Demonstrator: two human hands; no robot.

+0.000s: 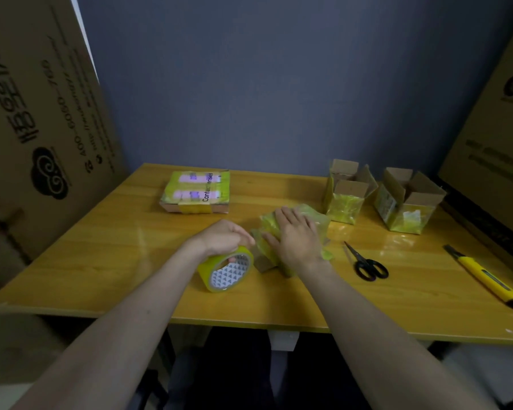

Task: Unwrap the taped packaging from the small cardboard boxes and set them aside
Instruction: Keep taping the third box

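Two opened boxes [376, 196] stand upper right on the worktop [131, 261]. At centre, the right hand [296, 235] presses flat, fingers straight, on a small box [279, 255] in crinkly yellow tape; the left hand [222, 236] grips the tape roll [227, 272]. Light, slippery wrapping likely peels best from a loose edge.

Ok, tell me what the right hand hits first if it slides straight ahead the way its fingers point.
Probably nothing soon: past the wrapped box under the right hand, bare table runs to the wall. Depth is uncertain.
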